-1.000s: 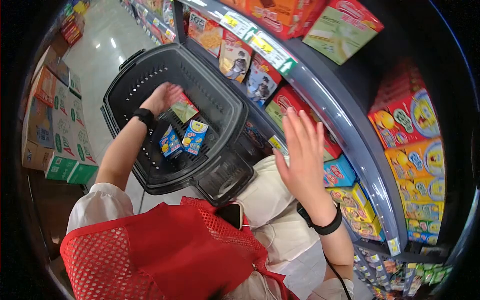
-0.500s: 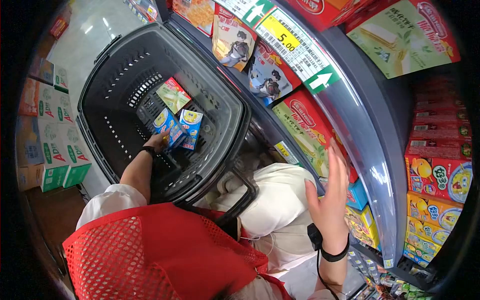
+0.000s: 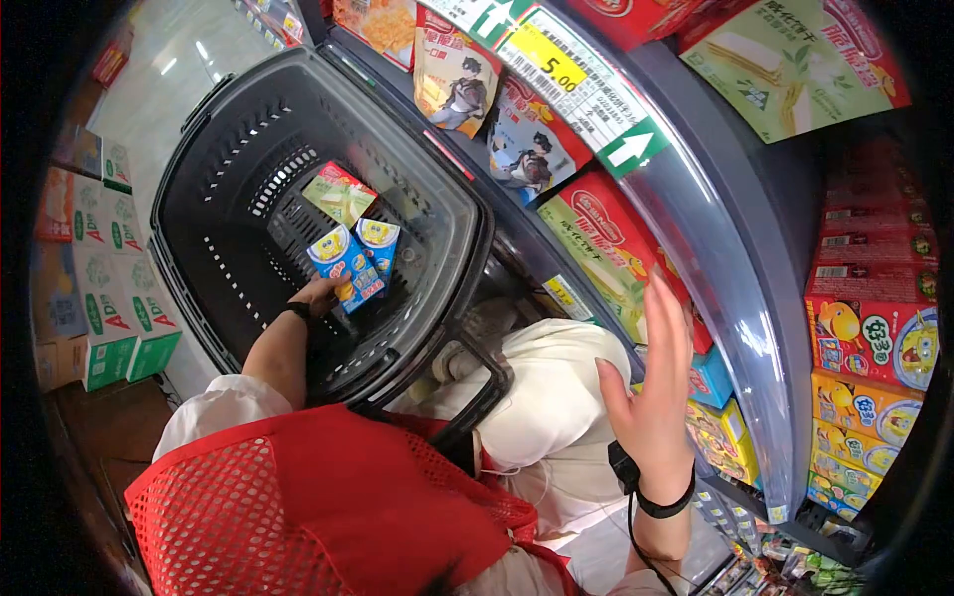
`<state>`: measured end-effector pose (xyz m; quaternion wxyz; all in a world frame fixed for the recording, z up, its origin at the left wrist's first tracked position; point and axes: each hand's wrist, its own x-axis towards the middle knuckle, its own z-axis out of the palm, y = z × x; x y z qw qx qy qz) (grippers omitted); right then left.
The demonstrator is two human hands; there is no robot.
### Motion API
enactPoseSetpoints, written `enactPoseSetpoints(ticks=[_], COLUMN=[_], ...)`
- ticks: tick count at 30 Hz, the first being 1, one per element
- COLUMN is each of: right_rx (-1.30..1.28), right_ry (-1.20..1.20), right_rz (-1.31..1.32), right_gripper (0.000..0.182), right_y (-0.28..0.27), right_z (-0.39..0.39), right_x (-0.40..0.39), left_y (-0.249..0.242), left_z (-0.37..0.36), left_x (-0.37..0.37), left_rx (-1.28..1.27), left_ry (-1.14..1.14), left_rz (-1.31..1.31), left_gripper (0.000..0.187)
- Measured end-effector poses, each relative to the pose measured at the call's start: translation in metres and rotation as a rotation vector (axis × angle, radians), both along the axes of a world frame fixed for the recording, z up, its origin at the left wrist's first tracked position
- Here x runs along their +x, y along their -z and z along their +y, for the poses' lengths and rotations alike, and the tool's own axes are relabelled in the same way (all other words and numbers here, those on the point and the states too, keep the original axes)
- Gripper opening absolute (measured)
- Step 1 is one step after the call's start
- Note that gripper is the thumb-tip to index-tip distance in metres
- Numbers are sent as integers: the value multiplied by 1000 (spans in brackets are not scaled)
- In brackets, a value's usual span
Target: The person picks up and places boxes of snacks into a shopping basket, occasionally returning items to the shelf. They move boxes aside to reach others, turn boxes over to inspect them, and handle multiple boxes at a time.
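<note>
Inside the dark basket, my left hand (image 3: 320,295) grips the lower left edge of a blue box (image 3: 343,266) with a yellow cartoon face. That box overlaps a second blue box (image 3: 379,238) lying to its right. Above them in the basket lies a red and green box (image 3: 340,194). My right hand (image 3: 653,382) is raised beside the shelf, fingers stretched out, holding nothing. Behind its fingers stands a larger red and green box (image 3: 599,243) on the lower shelf.
The black basket (image 3: 465,238) has a handle near my knees. Shelves with a price strip (image 3: 556,70) curve along the right, with stacked snack boxes (image 3: 865,343) beyond. White and green cartons (image 3: 104,288) stand at the left.
The blue box in my left hand has turned so its broad front faces up, and it lies closer over the second blue box. My right hand has barely moved.
</note>
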<state>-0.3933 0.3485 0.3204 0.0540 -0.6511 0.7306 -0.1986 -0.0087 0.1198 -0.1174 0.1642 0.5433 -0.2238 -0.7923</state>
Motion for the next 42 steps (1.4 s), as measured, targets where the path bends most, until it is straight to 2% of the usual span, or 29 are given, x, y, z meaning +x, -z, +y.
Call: enactPoseSetpoints(ticks=[2,3,5,9,10,11,13,15,22,29,36,42], right_rx=[16,26,38,86,88,92,1,-32,-49,-164,-234,-343], right_ry=[67,98,174,217,210,213,210,284,412,287,135,-8], right_rz=[1,-5,-13,5,-4,-7,19,17,-8,4,-52,-105], right_gripper=[72,71,70,65,65,65,65,66,70,69,67,69], right_y=[2,3,6,3,0,-2,-5,-14,-27,-40,-28,-5], right_z=[11,18,31,52,57,62,73,90,145,162,178,189], right_x=[-3,-5,-10,-9,-8,-8,-11,-12,-3,12,32,45], left_y=[-6,-52,-55,-18,-34,-60,78,92,49,-50,-220,-353], left_z=[3,9,4,-10,-9,-4,-37,-47,-50,-60,-53,21], left_x=[-4,-23,-31,-35,-46,-63,-25,-15,-70,-103,-80,-47], left_rx=[33,-104,-86,-263,-175,-94,158,143,165,14,-283,-533], left_ry=[17,134,365,153,231,243,279,335,339,309,224,224], left_rz=[110,63,53,25,279,303,235,177,62,103,196,315], left_gripper=[48,52,52,47,48,49,51,58,61,63,65,67])
